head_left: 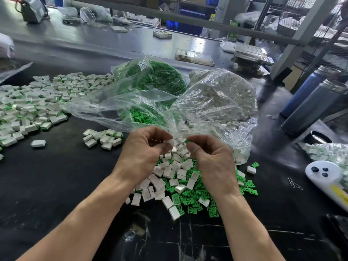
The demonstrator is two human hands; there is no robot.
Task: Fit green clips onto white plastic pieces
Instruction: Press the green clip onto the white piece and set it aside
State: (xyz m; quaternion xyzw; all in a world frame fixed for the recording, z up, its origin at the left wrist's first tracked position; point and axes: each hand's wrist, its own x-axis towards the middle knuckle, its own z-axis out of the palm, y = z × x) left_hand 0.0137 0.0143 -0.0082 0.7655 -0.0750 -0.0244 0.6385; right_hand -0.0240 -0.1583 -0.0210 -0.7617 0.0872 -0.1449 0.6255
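- Black table (56,185) fills the near view, scuffed and cracked at its front edge, in a cluttered workshop.
- Left hand (145,153) is curled, thumb and fingertips pinching a white piece (169,142) at its upper right.
- Right hand (211,157) is curled too, thumb and forefinger pinching a green clip (187,141) at its upper left tip.
- Clip and white piece sit just beside each other between the 2 hands, with a small gap; not joined.
- Under and between the wrists lies a mixed heap (178,185) of loose white pieces and green clips, the clips mostly toward the right.
- Left of the hands, a small cluster (102,138) of white pieces, and 1 single piece (38,143) lying apart.
- Right side: a white handheld device (325,178) with 3 dark buttons, with paper clips (295,183) near it.
- Just behind the hands, 2 open clear bags: the green bag (150,80) holds clips, the white bag (222,97) holds white pieces and spills toward the fingers.
- Far left, a broad pile (37,98) of white pieces showing green edges.
- Far right, 2 dark bottles (312,102) lean on the table edge.
- Farther back, flat trays (194,56) on the table and grey frame posts (293,40).
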